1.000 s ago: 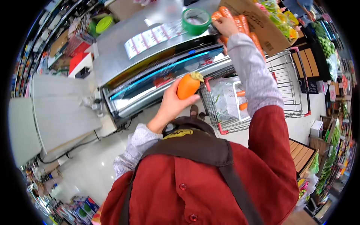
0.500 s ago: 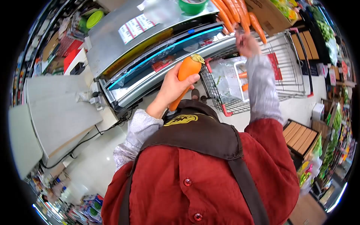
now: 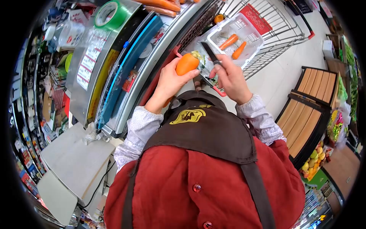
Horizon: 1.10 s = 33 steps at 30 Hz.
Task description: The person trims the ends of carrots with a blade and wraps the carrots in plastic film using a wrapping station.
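In the head view my left hand (image 3: 168, 84) is wrapped round a large carrot (image 3: 187, 64), its green-brown stem end tilted up and to the right. My right hand (image 3: 231, 79) grips a knife (image 3: 209, 52) by the handle. The dark blade points up and left, a short way from the carrot's top, and I see no contact between them. Beyond the hands, a white plastic basket (image 3: 256, 49) sits in a shopping cart (image 3: 275, 44). Two smaller carrots (image 3: 229, 41) lie in the basket. A clear plastic bag with leafy scraps is below the knife, partly hidden.
To the left stands a metal counter (image 3: 78, 101) with a roll of green tape (image 3: 107, 14) and price labels (image 3: 91, 59). More carrots (image 3: 162, 4) lie at its far end. Slatted wooden stands (image 3: 305, 126) are on the right, with fruit (image 3: 314, 162) beside them.
My right hand has come back from the carrots on the counter and now holds a knife near the left hand's carrot. The view has turned, bringing the basket more fully into sight.
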{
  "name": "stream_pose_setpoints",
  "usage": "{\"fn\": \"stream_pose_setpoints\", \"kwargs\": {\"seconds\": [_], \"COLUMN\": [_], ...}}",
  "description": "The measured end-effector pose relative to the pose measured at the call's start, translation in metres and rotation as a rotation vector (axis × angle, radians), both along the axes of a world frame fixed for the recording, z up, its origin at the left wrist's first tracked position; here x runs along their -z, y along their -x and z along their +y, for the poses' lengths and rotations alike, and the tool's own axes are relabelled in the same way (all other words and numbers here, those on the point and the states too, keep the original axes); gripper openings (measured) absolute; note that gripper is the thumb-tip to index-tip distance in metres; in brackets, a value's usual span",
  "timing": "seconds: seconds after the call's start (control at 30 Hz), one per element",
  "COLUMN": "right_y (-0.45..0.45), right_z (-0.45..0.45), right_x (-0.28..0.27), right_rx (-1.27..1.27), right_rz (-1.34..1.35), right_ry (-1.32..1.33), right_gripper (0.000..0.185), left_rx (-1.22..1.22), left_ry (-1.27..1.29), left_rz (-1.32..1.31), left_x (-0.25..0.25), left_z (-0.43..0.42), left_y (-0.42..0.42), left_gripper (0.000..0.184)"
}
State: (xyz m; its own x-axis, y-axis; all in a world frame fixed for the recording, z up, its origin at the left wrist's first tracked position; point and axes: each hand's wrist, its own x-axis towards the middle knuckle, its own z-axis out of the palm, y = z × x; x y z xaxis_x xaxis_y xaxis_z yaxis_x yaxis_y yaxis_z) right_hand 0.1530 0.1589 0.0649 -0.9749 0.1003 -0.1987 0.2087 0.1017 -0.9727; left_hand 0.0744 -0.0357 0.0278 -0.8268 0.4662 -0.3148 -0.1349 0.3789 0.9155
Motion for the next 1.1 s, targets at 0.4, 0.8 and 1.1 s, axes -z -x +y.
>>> {"fn": "stream_pose_setpoints", "kwargs": {"seconds": [0.4,0.8,1.1], "right_y": [-0.016,-0.017,-0.014], "right_z": [0.023,0.025,0.021], "right_x": [0.048,0.060,0.058], "right_rx": [0.062,0.082,0.064], "right_rz": [0.330,0.207,0.235], "right_ry": [-0.783,-0.746,-0.776], "right_gripper": [0.024,0.009,0.010], "left_rx": [0.129,0.162,0.188], "left_ry": [0.134,0.092,0.107], "left_rz": [-0.078,-0.116,0.002], "left_x": [0.013,0.024,0.020], "left_z": [0.045,0.057,0.054], "left_y": [0.006,0.004,0.000], "left_gripper": [0.049,0.051,0.042]}}
